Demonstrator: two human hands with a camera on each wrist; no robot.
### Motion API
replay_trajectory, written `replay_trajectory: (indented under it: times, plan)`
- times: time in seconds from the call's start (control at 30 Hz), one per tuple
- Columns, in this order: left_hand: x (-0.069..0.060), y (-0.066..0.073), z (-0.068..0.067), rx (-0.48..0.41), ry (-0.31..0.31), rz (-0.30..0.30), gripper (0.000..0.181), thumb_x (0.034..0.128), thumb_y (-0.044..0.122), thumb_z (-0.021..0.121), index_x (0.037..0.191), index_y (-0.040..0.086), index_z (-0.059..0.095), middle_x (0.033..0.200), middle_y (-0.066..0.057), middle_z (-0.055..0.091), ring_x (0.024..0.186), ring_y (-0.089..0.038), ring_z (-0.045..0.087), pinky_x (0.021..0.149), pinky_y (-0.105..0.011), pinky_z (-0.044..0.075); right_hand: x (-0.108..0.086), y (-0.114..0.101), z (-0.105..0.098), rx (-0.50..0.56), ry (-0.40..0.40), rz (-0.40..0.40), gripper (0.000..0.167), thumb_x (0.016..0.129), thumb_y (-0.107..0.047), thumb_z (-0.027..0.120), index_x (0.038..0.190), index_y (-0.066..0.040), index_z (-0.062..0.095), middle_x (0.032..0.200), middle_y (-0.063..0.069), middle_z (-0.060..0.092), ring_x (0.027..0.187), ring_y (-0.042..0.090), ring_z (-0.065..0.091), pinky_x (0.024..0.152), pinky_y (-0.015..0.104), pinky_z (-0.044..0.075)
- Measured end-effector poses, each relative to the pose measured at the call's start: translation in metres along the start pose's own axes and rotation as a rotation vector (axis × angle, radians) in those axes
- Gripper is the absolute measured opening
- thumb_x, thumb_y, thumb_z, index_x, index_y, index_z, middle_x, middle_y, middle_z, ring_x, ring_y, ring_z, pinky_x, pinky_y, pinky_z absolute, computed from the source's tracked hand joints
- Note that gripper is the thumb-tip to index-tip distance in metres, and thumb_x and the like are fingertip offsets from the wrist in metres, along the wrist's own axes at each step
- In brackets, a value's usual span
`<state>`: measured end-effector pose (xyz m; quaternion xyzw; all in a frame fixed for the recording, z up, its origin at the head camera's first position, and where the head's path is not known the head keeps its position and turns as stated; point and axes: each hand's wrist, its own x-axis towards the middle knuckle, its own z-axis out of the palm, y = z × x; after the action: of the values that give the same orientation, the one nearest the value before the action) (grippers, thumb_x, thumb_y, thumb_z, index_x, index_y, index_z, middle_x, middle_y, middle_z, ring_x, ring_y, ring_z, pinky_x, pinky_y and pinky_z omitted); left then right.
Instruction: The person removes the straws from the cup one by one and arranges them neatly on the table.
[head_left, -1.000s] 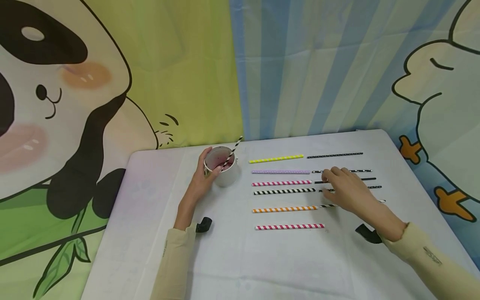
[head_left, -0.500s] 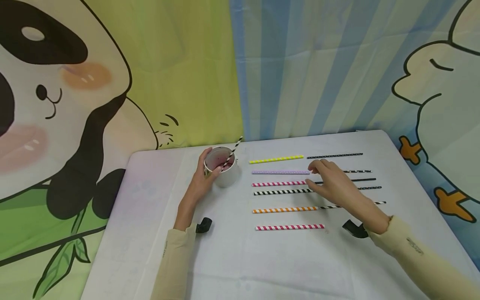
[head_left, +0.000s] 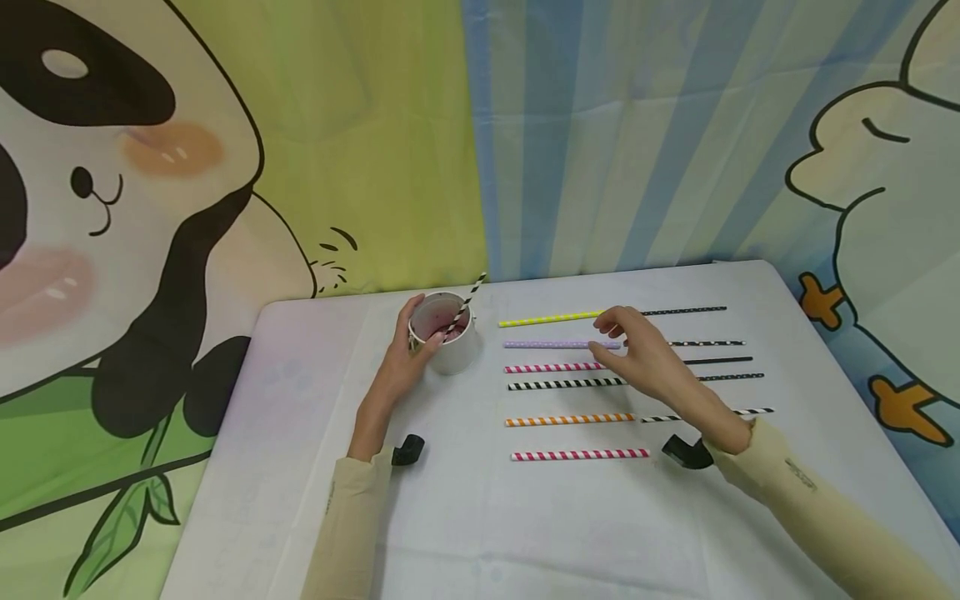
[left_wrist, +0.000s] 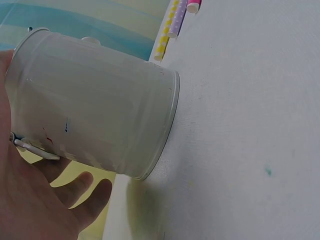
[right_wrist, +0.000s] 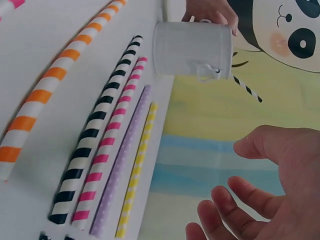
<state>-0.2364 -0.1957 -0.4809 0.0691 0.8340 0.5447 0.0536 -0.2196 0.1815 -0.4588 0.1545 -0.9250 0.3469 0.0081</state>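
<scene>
My left hand [head_left: 396,368] grips a small white bucket [head_left: 454,357] at its left side, with the thumb over the rim. A black-and-white striped paper straw [head_left: 471,296] leans inside it and sticks out past the rim. My right hand [head_left: 649,358] hovers over the straws, fingers apart and loosely bent; the right wrist view shows nothing held. Nearest its fingertips lie the yellow patterned straw [head_left: 547,318] and the lilac dotted straw [head_left: 551,344]. Below them lie a pink striped straw [head_left: 551,367] and a black-and-white striped straw [head_left: 562,384], whose right ends the hand partly hides.
An orange striped straw [head_left: 570,420] and a red striped straw [head_left: 579,455] lie nearer the front of the white table [head_left: 525,525]. To the right is a column of thin dark straws, among them a black dotted one [head_left: 690,311]. A printed curtain [head_left: 405,150] hangs behind.
From above the thin dark straws, my right hand has moved left toward the right ends of the yellow and lilac straws. The left hand and bucket stay in place.
</scene>
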Motion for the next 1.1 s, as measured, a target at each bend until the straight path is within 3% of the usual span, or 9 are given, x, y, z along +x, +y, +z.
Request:
replay_trajectory:
  times: [0.27,0.5,0.67,0.93,1.1]
  plan:
    - [0.000,-0.001,0.000,-0.005,0.003,0.020,0.072,0.1002,0.030,0.059,0.160,0.025,0.019,0.160,-0.014,0.033,0.150,-0.035,0.029,0.119,-0.063,0.022,0.012,-0.015,0.006,0.048,-0.002,-0.017,0.029,0.094,-0.018,0.070,0.117,-0.004,0.058,0.114,0.015,0.061,0.106,0.032,0.057,0.091,0.049,0.049]
    - [0.000,-0.002,0.000,-0.007,0.004,0.022,0.072,0.1005,0.030,0.059,0.160,0.025,0.019,0.160,-0.015,0.033,0.149,-0.035,0.030,0.119,-0.062,0.023,0.024,-0.027,0.016,0.193,0.003,-0.020,0.028,0.097,-0.021,0.065,0.119,-0.007,0.057,0.115,0.013,0.061,0.107,0.031,0.058,0.092,0.048,0.046]
    - [0.000,-0.003,0.000,-0.002,0.004,0.023,0.073,0.1001,0.030,0.060,0.160,0.026,0.018,0.160,-0.014,0.033,0.150,-0.035,0.029,0.119,-0.063,0.022,0.033,-0.032,0.029,0.328,0.016,0.031,0.027,0.099,-0.024,0.062,0.120,-0.009,0.057,0.117,0.010,0.063,0.106,0.024,0.060,0.092,0.046,0.047]
    - [0.001,-0.005,0.000,-0.002,0.007,0.015,0.073,0.0999,0.031,0.060,0.160,0.025,0.019,0.160,-0.014,0.033,0.150,-0.035,0.029,0.119,-0.063,0.022,0.047,-0.042,0.047,0.475,0.021,0.080,0.022,0.098,-0.023,0.064,0.116,-0.010,0.059,0.118,0.011,0.062,0.106,0.025,0.061,0.092,0.042,0.049]
    - [0.012,-0.027,0.003,-0.004,0.012,-0.006,0.073,0.0998,0.034,0.060,0.159,0.036,0.017,0.162,-0.010,0.030,0.151,-0.034,0.027,0.119,-0.063,0.021,0.056,-0.049,0.059,0.522,0.010,0.087,0.024,0.098,-0.024,0.064,0.116,-0.009,0.059,0.118,0.011,0.062,0.109,0.027,0.061,0.094,0.041,0.049]
